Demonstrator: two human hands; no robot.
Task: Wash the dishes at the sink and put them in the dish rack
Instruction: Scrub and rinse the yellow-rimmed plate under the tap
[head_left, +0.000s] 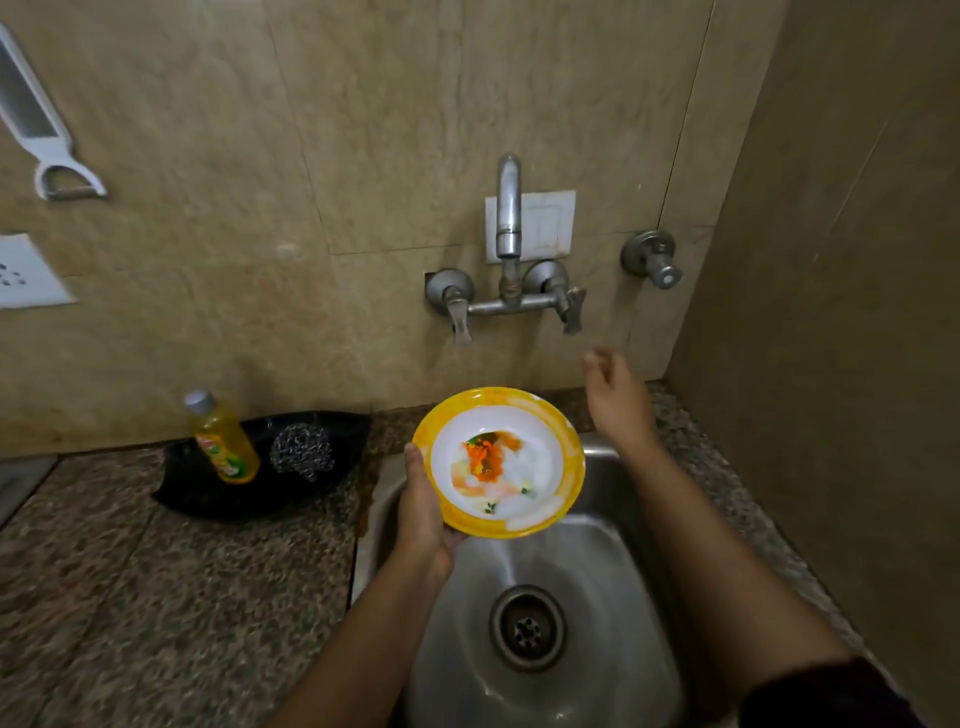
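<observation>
Gripping a yellow-rimmed bowl (498, 462) by its near edge, the left hand (423, 514) tilts it over the steel sink (597, 597); orange and white smears sit inside. The right hand (615, 395) hangs open and empty just below the tap (506, 244). On the speckled surface (156, 597), a black tray (197, 493) holds a soap bottle (223, 441) and scrubber (301, 447). Beige tiles (311, 156) back it.

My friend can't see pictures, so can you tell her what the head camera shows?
A person's left hand holds a dirty yellow-rimmed bowl over a steel sink, while the empty right hand reaches up toward the tap on the wall. On the counter to the left, a yellow soap bottle and a steel scrubber sit on a black tray.
</observation>
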